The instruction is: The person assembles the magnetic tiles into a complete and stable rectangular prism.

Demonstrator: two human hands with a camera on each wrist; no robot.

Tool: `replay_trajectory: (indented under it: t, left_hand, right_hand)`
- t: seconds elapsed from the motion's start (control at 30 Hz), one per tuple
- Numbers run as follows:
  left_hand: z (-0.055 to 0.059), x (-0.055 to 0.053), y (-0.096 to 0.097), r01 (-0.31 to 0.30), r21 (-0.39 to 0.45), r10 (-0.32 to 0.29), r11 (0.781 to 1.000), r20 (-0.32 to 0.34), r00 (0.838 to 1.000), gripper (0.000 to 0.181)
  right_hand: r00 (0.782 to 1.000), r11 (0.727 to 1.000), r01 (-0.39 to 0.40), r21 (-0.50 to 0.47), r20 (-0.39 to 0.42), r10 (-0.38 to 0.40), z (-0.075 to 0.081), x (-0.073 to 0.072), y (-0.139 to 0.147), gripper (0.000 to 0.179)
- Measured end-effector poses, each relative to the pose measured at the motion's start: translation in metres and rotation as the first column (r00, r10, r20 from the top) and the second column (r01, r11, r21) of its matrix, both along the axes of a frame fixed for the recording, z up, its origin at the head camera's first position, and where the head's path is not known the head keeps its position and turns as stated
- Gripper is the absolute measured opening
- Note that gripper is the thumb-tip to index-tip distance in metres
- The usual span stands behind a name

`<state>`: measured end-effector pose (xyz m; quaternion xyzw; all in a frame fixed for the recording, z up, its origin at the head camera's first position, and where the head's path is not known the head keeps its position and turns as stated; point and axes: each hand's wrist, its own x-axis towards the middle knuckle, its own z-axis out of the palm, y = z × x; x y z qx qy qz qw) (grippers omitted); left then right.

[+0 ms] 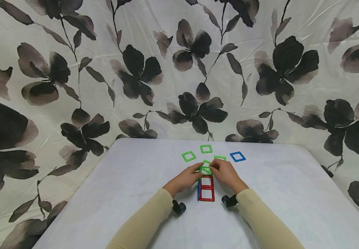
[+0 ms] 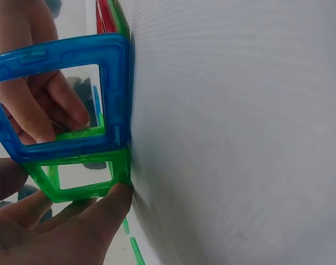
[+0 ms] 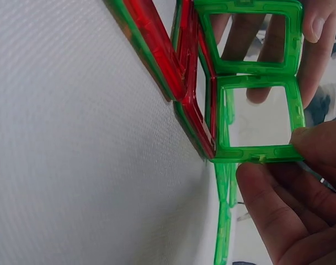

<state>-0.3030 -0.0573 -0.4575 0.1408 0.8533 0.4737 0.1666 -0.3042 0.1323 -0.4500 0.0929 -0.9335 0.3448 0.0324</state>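
Observation:
Square magnetic tiles stand joined in a small structure at the table's middle. Two red tiles [image 1: 207,200] face up in the head view, and an upright blue tile [image 2: 115,94] forms part of its left side. Green tiles make up the far end. My left hand [image 1: 183,178] grips that end from the left, its fingers touching a green tile [image 2: 82,193]. From the other side, my right hand [image 1: 227,173] pinches the edge of an upright green tile [image 3: 261,155] between thumb and fingers. Another green tile [image 3: 250,67] adjoins it, with left-hand fingers behind.
Beyond the structure lie loose green tiles, one at the left [image 1: 190,160], one farther back [image 1: 206,152] and one by the right hand [image 1: 219,156]. A loose blue tile [image 1: 240,160] lies to their right. Floral cloth [image 1: 173,79] hangs behind the white table [image 1: 129,176].

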Motion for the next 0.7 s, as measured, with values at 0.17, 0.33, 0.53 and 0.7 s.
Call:
replay_trajectory:
  t: [0.17,0.33,0.53,0.7]
  left_hand:
    - [0.001,0.001,-0.001,0.013,-0.001,-0.013,1.000,0.003,1.000,0.052]
    - [0.001,0.001,-0.001,0.016,-0.012,-0.016,1.000,0.004,1.000,0.053]
    - [-0.001,-0.001,-0.001,0.010,-0.020,-0.010,1.000,-0.006,1.000,0.052]
    - [-0.001,0.001,-0.001,0.004,-0.023,-0.004,1.000,-0.001,1.000,0.051]
  right_hand:
    - [1.000,1.000,-0.004,-0.002,0.016,0.004,0.000,-0.001,0.001,0.014]
    - [0.999,0.999,-0.036,0.015,0.019,0.035,0.000,-0.004,0.007,0.016]
    - [0.999,0.998,-0.039,0.052,0.012,0.038,0.004,-0.010,0.021,0.022]
    - [0.999,0.995,-0.032,0.099,0.017,0.030,0.008,-0.015,0.032,0.022]
